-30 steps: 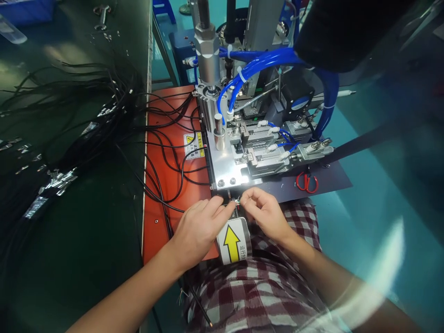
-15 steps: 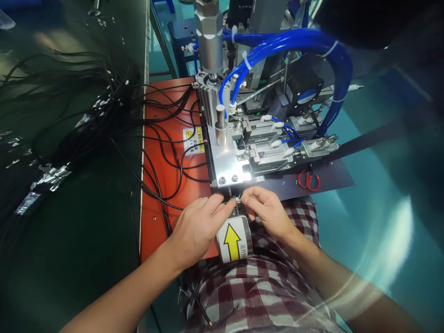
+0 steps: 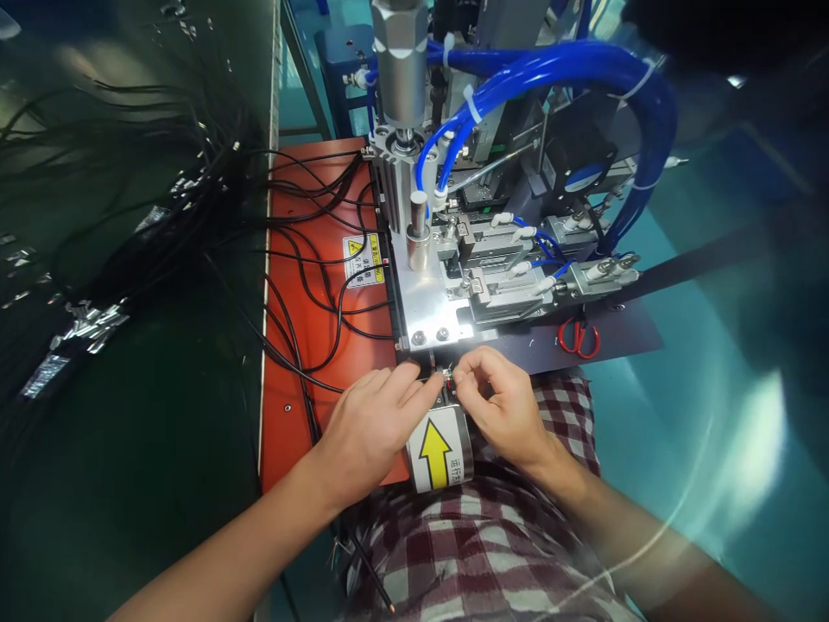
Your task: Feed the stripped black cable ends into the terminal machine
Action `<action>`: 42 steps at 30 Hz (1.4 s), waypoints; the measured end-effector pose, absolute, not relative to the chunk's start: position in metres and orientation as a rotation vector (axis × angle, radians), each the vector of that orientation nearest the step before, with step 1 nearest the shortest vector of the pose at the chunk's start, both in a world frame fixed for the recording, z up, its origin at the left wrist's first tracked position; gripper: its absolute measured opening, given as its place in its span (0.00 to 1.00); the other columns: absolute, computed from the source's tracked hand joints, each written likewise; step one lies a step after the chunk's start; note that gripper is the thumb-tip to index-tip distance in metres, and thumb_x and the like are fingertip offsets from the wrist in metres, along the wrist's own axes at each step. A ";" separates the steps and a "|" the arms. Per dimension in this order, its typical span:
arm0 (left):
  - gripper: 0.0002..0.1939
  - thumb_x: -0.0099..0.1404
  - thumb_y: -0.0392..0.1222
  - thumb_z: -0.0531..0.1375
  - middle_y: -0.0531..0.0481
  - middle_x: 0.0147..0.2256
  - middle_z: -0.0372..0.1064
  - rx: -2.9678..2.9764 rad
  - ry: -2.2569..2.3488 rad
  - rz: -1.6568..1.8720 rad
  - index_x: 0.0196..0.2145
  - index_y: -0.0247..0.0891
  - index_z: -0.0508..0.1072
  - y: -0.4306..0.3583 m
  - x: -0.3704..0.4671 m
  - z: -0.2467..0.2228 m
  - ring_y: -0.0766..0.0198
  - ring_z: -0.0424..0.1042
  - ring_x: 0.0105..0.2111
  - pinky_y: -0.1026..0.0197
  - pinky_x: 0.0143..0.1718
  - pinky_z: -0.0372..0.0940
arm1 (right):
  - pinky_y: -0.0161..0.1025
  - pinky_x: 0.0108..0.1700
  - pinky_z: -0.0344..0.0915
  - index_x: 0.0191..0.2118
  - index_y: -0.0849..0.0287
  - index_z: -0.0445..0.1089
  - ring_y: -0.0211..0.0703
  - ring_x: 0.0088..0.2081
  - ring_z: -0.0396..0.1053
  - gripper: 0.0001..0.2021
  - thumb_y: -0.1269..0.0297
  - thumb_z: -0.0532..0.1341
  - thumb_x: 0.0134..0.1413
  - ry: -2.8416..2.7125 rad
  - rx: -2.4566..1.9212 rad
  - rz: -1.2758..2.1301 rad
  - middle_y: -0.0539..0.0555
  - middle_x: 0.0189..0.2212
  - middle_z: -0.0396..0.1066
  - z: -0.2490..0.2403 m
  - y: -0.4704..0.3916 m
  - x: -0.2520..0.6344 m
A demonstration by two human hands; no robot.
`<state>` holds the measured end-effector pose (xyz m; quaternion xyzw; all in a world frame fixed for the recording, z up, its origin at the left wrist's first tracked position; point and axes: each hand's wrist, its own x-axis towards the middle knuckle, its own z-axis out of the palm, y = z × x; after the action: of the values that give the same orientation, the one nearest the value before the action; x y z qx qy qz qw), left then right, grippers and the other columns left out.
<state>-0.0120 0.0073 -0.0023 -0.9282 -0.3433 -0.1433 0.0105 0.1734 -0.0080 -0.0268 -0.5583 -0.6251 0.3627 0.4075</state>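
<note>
Btwn L hand (image 3: 379, 410) & R hand (image 3: 502, 406), tiny wires (image 3: 447, 377) pinched; axis & pointing unclear.

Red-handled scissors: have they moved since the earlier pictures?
No. The red-handled scissors lie at the same spot on the dark plate, judged against its corner; scissors and plate shift across the picture together as the camera moves.

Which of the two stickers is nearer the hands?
The arrow sticker, right beside the left hand; the warning sticker, with its triangle, lies farther off on the orange plate.
</note>
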 end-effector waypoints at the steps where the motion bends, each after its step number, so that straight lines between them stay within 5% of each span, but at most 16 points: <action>1: 0.16 0.70 0.34 0.46 0.47 0.31 0.66 -2.891 -1.075 -0.444 0.49 0.34 0.69 0.007 -0.012 -0.002 0.62 0.65 0.28 0.61 0.27 0.61 | 0.37 0.31 0.59 0.29 0.57 0.63 0.40 0.28 0.61 0.05 0.69 0.55 0.56 -1.548 -1.435 0.931 0.50 0.27 0.63 -0.025 -0.008 0.173; 8: 0.16 0.70 0.34 0.47 0.46 0.32 0.67 -2.893 -1.077 -0.427 0.50 0.34 0.69 0.008 -0.013 -0.004 0.62 0.65 0.28 0.61 0.28 0.62 | 0.34 0.23 0.53 0.27 0.59 0.66 0.35 0.17 0.55 0.08 0.61 0.60 0.52 -0.915 -1.400 1.656 0.43 0.13 0.58 -0.027 0.000 0.174; 22: 0.16 0.70 0.33 0.47 0.45 0.33 0.68 -2.912 -1.056 -0.438 0.50 0.33 0.70 0.008 -0.012 -0.002 0.62 0.65 0.28 0.60 0.28 0.61 | 0.34 0.24 0.57 0.28 0.57 0.65 0.36 0.22 0.59 0.06 0.63 0.59 0.55 -1.171 -1.416 1.321 0.47 0.22 0.62 -0.033 -0.007 0.173; 28: 0.17 0.70 0.33 0.46 0.45 0.33 0.68 -2.901 -1.053 -0.406 0.50 0.34 0.70 0.008 -0.012 -0.002 0.63 0.64 0.28 0.60 0.28 0.60 | 0.34 0.22 0.52 0.28 0.59 0.65 0.35 0.16 0.54 0.10 0.58 0.59 0.55 -0.925 -1.387 1.707 0.43 0.12 0.58 -0.028 -0.001 0.175; 42: 0.16 0.68 0.31 0.49 0.46 0.32 0.67 -2.938 -1.089 -0.478 0.50 0.34 0.70 0.008 -0.012 -0.005 0.61 0.65 0.28 0.60 0.27 0.60 | 0.34 0.27 0.55 0.30 0.59 0.64 0.34 0.20 0.58 0.13 0.55 0.61 0.56 -0.963 -1.269 1.747 0.44 0.16 0.63 -0.029 -0.002 0.181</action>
<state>-0.0123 0.0085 -0.0046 -0.9268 -0.3436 -0.1508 -0.0138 0.1809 -0.0018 -0.0295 -0.4967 -0.3771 0.6837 0.3791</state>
